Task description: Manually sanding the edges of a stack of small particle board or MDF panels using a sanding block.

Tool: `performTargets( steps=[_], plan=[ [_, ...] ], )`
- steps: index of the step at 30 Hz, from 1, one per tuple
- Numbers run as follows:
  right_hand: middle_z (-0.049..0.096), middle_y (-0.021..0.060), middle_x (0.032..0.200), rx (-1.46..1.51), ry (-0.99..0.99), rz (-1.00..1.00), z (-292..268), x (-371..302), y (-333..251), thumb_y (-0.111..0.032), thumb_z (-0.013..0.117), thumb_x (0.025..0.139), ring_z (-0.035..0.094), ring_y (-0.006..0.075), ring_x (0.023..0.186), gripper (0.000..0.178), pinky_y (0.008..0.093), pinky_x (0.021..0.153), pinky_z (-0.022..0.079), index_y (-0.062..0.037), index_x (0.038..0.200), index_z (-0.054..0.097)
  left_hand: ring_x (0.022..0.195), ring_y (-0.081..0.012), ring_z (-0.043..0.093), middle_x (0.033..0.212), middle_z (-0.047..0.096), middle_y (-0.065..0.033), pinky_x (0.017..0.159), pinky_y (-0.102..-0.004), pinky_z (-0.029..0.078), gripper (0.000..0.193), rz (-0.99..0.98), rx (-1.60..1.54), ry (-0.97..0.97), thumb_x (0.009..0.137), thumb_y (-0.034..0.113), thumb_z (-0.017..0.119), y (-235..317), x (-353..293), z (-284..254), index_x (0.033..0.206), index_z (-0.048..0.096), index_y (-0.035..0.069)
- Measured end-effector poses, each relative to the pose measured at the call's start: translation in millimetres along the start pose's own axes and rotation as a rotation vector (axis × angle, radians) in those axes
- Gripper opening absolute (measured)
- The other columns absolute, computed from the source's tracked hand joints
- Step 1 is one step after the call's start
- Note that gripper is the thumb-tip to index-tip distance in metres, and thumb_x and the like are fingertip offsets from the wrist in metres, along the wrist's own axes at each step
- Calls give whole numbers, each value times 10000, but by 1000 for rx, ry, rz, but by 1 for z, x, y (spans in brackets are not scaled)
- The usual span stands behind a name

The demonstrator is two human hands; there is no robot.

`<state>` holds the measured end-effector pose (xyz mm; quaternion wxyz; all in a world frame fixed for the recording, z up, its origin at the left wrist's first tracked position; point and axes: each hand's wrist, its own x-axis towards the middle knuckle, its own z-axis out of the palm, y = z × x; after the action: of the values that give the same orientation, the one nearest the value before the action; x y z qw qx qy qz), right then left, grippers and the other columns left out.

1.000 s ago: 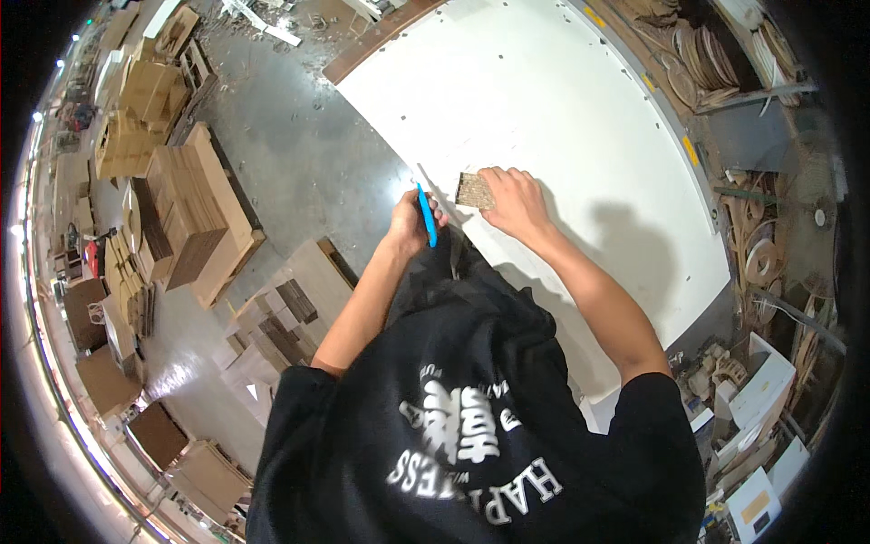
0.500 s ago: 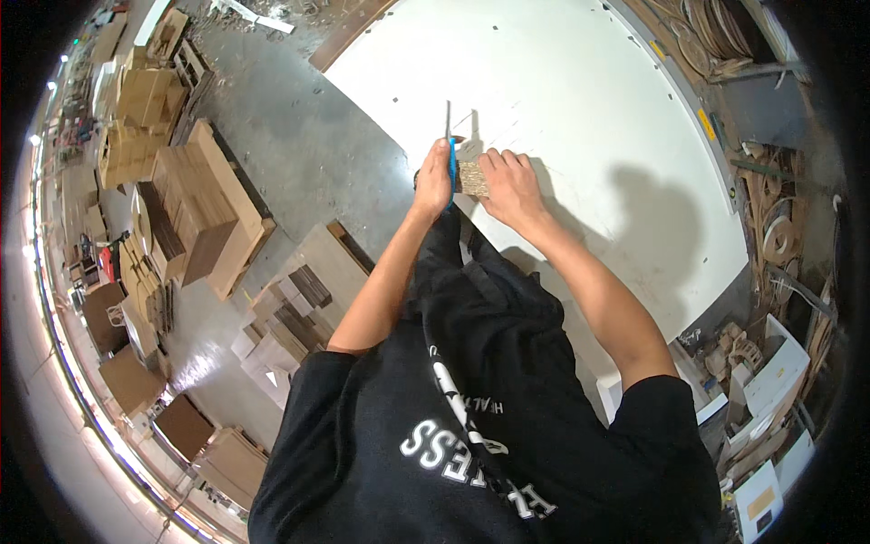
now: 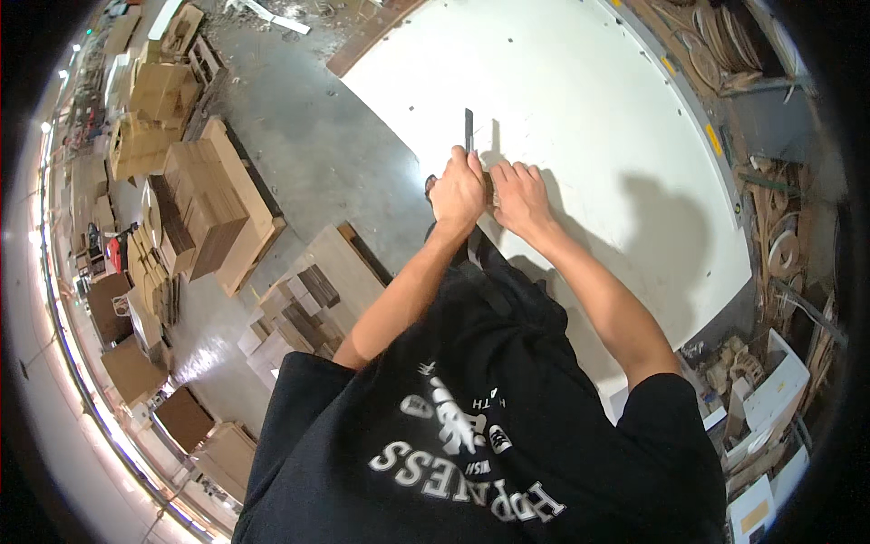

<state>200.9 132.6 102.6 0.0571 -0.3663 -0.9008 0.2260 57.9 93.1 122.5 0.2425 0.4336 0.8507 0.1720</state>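
My left hand (image 3: 459,192) is closed round a tool with a narrow, flat, dark metal blade (image 3: 468,129). The blade points away from me over the white table (image 3: 580,100). Its handle is hidden in my fist now; half a second ago it showed blue. Right beside it, my right hand (image 3: 521,198) has its fingers bent over a small piece of particle board (image 3: 490,189) by the table's near left edge. Most of that piece is covered by my hands, and whether the blade touches it cannot be made out.
Along the table's right side runs a metal rail (image 3: 698,113) with yellow marks. Stacked brown panels (image 3: 207,204) lie on a pallet to the left, and smaller offcuts (image 3: 294,313) lie nearer. Coiled strips (image 3: 720,41) and scrap wood crowd the far right.
My left hand has turned over the tool, hiding its blue handle and most of the particle board. The blade now shows its flat side. The whole view has shifted slightly.
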Motion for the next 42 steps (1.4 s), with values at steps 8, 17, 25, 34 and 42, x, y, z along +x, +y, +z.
performTargets(
  steps=[8, 17, 25, 34, 42],
  plan=[
    [661, 108, 1181, -64, 68, 27, -4, -3, -10, -136, 874, 747, 632, 299, 1142, 495, 463, 974, 464, -61, 1178, 643, 1115, -541, 686, 1165, 733, -328, 953, -584, 530, 475, -5, -294, -94, 1165, 403, 448, -34, 9, -5, 1388, 591, 9],
    [671, 115, 1144, -54, 92, -16, -1, -5, -5, -178, 921, 728, 653, 307, 1114, 524, 457, 948, 478, -56, 1156, 643, 1043, -438, 709, 1208, 688, -192, 880, -525, 577, 465, 191, 9, -116, 1127, 306, 553, -72, -103, -22, 1560, 543, 136],
    [662, 124, 1164, -56, 101, -31, -1, -5, -4, -189, 932, 725, 656, 304, 1121, 561, 454, 956, 481, -45, 1182, 642, 836, -402, 731, 1026, 658, -178, 690, -518, 609, 512, 216, 201, -70, 1133, 352, 549, -73, -105, -19, 1636, 470, 300],
    [663, 115, 1181, -34, 61, -24, 1, -4, 0, -122, 895, 720, 649, 299, 1136, 556, 452, 975, 478, -44, 1206, 637, 825, -382, 742, 959, 669, -168, 671, -519, 601, 499, 220, 337, -91, 1109, 377, 593, -75, -92, -31, 1601, 508, 365],
    [675, 124, 1181, -16, 48, 31, 0, 2, -2, -123, 893, 755, 662, 304, 1125, 517, 454, 979, 478, -38, 1196, 635, 836, -383, 744, 968, 672, -172, 682, -523, 599, 488, 288, 326, -55, 1107, 383, 593, -77, -72, -33, 1590, 519, 370]
  ],
)
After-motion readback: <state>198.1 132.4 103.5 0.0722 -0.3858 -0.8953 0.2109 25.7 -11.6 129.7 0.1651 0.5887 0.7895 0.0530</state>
